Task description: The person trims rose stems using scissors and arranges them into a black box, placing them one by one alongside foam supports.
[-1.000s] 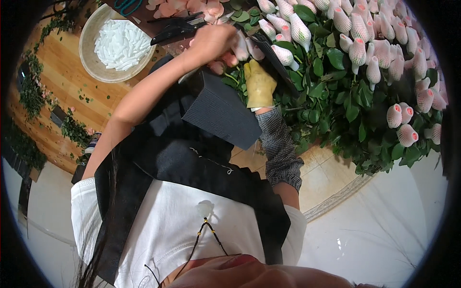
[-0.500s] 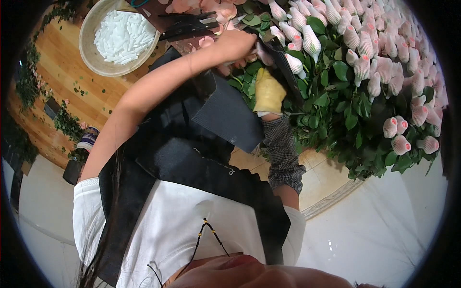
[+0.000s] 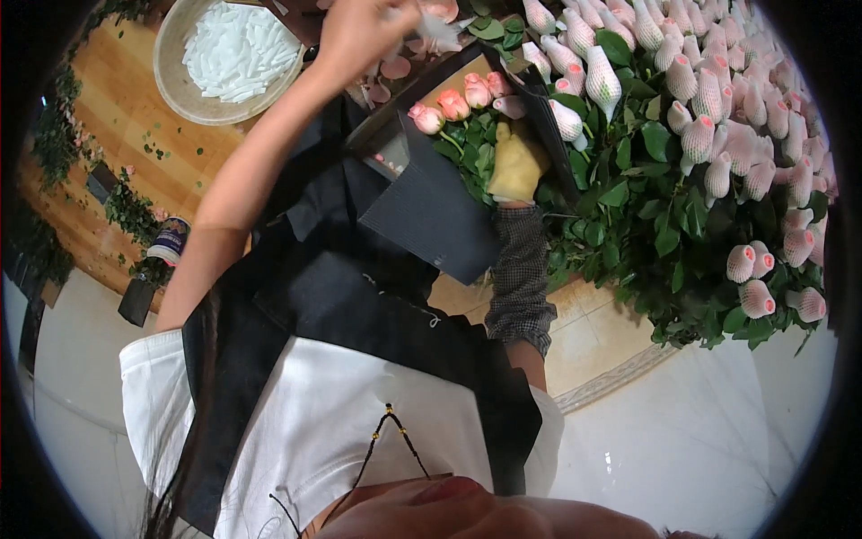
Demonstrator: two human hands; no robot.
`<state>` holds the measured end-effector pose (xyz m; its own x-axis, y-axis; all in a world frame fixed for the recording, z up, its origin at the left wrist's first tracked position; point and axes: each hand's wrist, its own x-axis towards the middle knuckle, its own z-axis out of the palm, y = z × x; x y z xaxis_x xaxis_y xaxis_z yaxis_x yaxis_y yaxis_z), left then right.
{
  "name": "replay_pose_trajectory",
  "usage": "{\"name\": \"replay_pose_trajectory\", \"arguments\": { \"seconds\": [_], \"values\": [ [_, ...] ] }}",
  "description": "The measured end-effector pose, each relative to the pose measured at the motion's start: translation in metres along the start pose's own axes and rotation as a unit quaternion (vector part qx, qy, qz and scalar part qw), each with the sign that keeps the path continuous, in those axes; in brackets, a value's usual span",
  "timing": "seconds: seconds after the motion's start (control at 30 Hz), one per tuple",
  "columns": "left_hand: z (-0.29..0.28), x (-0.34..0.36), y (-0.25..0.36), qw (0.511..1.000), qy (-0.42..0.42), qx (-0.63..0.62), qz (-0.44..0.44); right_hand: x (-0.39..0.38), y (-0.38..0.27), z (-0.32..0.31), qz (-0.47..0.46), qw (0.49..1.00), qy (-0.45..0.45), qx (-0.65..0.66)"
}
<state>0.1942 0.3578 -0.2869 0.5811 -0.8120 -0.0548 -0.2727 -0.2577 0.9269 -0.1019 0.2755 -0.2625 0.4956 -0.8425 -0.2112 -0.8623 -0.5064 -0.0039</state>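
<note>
Four-sided and dark-rimmed, a wooden stand (image 3: 377, 128) sits before me with dark corrugated sheet (image 3: 431, 216) on its near side. Pink roses (image 3: 453, 105) lie in it in a row, their leafy stems running toward my right hand (image 3: 519, 166). That hand wears a yellow glove and is closed around the stems; its fingers are partly hidden by leaves. My bare left hand (image 3: 373, 27) is raised at the top, blurred by motion. Beside its fingers is a whitish, translucent piece (image 3: 440, 38), too smeared to name; whether the hand holds it is unclear.
A round bowl (image 3: 166, 76) of white foam net sleeves (image 3: 242, 54) stands at upper left. Many pink roses in netting (image 3: 700, 135) are heaped at right over green leaves. Loose petals lie at the top; a tub (image 3: 169, 241) stands on the floor at left.
My left hand has moved up and left, away from the roses, uncovering their heads. The gloved right hand has shifted only slightly.
</note>
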Motion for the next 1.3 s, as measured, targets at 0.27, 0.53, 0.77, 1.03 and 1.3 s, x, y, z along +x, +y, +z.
{"name": "replay_pose_trajectory", "arguments": {
  "seconds": [0.27, 0.53, 0.77, 1.03, 1.3],
  "values": [
    [0.071, -0.016, 0.045, 0.946, -0.285, 0.109, 0.110, 0.002, 0.005, -0.010, -0.067, 0.993, -0.070, -0.062],
    [0.082, -0.024, 0.053, 0.953, -0.267, 0.076, 0.123, 0.007, -0.004, -0.029, 0.030, 0.991, -0.131, 0.018],
    [-0.006, 0.006, 0.023, 0.991, -0.130, -0.013, -0.044, 0.004, 0.009, -0.013, -0.051, 0.998, 0.029, -0.013],
    [0.096, -0.020, 0.051, 0.919, -0.239, 0.200, 0.243, -0.004, 0.004, -0.004, -0.066, 0.995, 0.009, -0.073],
    [-0.003, -0.011, 0.030, 0.974, -0.198, -0.111, 0.009, 0.015, 0.012, -0.024, -0.009, 0.993, -0.102, 0.061]
  ]
}}
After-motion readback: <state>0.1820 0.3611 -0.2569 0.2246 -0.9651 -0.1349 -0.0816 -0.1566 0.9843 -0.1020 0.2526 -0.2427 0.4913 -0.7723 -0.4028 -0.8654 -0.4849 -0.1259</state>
